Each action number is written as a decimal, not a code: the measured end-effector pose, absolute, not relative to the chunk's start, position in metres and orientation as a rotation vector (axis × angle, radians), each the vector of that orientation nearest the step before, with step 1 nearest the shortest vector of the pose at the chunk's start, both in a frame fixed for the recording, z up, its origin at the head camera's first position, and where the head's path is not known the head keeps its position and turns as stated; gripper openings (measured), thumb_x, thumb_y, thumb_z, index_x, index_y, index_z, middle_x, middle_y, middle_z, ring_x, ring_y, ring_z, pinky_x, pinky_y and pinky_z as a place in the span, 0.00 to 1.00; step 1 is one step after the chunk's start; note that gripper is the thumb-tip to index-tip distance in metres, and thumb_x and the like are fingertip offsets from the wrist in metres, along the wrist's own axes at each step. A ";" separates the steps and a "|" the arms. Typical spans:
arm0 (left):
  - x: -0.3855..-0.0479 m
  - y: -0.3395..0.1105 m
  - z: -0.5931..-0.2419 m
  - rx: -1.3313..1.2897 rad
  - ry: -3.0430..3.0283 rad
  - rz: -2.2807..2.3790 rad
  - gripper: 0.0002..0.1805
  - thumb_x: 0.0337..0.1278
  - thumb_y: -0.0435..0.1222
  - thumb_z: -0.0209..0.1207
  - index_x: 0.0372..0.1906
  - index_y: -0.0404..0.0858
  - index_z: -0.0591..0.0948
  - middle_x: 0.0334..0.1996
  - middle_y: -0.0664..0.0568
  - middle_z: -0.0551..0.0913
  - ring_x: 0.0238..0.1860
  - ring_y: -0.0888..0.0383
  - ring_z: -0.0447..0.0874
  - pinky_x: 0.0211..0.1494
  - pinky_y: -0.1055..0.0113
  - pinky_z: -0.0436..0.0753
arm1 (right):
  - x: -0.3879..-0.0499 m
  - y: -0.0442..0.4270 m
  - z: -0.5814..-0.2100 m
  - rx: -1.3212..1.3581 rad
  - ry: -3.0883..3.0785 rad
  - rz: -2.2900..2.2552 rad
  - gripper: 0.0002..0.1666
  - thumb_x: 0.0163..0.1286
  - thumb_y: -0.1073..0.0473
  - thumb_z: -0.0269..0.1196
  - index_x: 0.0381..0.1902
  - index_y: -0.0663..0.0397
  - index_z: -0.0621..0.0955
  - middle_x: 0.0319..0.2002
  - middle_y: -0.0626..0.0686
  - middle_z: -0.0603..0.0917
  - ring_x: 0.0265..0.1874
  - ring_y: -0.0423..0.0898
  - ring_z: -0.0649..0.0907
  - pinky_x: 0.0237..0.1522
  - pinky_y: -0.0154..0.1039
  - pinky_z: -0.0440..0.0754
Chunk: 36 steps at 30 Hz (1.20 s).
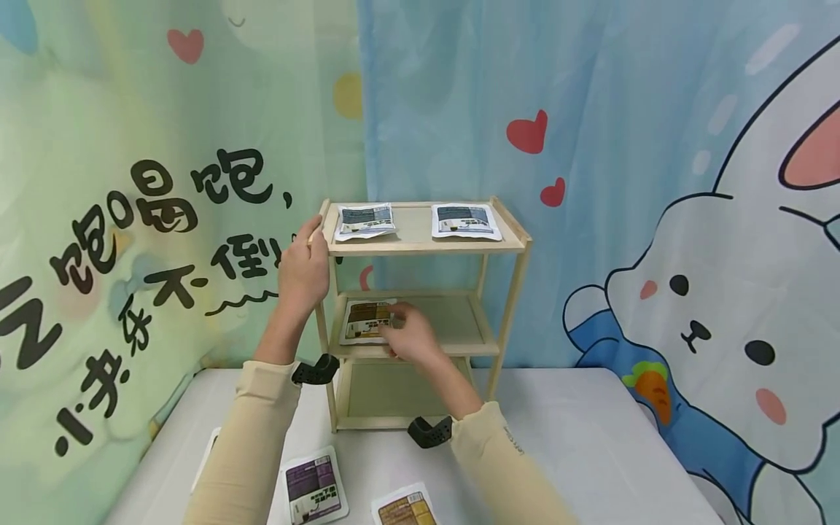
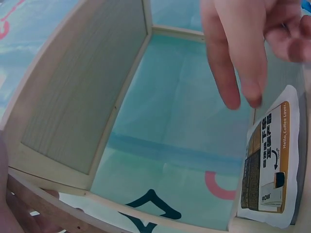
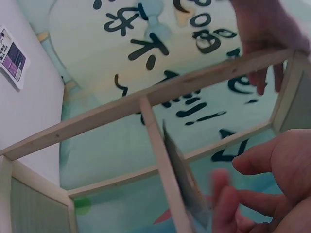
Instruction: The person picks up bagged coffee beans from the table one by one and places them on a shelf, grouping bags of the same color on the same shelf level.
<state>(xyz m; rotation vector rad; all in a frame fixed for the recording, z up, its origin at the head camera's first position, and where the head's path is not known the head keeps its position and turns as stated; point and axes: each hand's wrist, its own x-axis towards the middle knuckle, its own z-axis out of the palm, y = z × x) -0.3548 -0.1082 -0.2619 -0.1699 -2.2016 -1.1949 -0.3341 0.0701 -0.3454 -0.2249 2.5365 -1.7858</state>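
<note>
A small three-tier wooden shelf rack (image 1: pixel 502 321) stands on the table. My left hand (image 1: pixel 304 266) grips its top left side; in the right wrist view that hand's fingers curl over the rail (image 3: pixel 209 75). On the left of the middle tier lies a brown-and-white sachet (image 1: pixel 363 321), printed "Hello, Coffee Lover" in the left wrist view. Just over its right end is my right hand (image 1: pixel 413 337), fingers loosely bent and apart, holding nothing in the wrist views. Two blue-and-white sachets, one left (image 1: pixel 364 221) and one right (image 1: pixel 466 221), lie on the top tier.
On the white table (image 1: pixel 577 452) before the rack lie a purple sachet (image 1: pixel 315 485) and an orange-brown sachet (image 1: pixel 405 507). A white edge of another item shows beside the left sleeve (image 1: pixel 246 437). Printed curtains (image 1: pixel 446 95) hang behind.
</note>
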 end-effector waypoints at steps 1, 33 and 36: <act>-0.355 -0.109 -0.263 -0.174 -2.203 -1.194 0.27 0.73 0.45 0.35 0.71 0.44 0.68 0.29 0.38 0.76 0.14 0.59 0.51 0.20 0.60 0.61 | -0.330 0.071 -0.345 -0.226 2.536 -1.802 0.29 0.71 0.60 0.59 0.68 0.57 0.69 0.67 0.60 0.67 0.21 0.45 0.81 0.24 0.40 0.77; -0.362 -0.106 -0.265 -0.163 -2.165 -1.179 0.28 0.72 0.46 0.35 0.69 0.43 0.71 0.51 0.34 0.80 0.22 0.50 0.61 0.27 0.58 0.65 | -0.255 0.138 -0.420 -0.387 2.614 -1.724 0.03 0.68 0.64 0.62 0.38 0.55 0.82 0.34 0.54 0.82 0.24 0.45 0.80 0.22 0.38 0.77; -0.361 -0.106 -0.267 -0.153 -2.161 -1.183 0.28 0.72 0.46 0.35 0.69 0.44 0.71 0.42 0.35 0.81 0.20 0.50 0.60 0.25 0.58 0.64 | -0.253 0.142 -0.432 -0.396 2.574 -1.718 0.03 0.69 0.64 0.61 0.38 0.58 0.82 0.33 0.54 0.81 0.25 0.48 0.81 0.22 0.38 0.78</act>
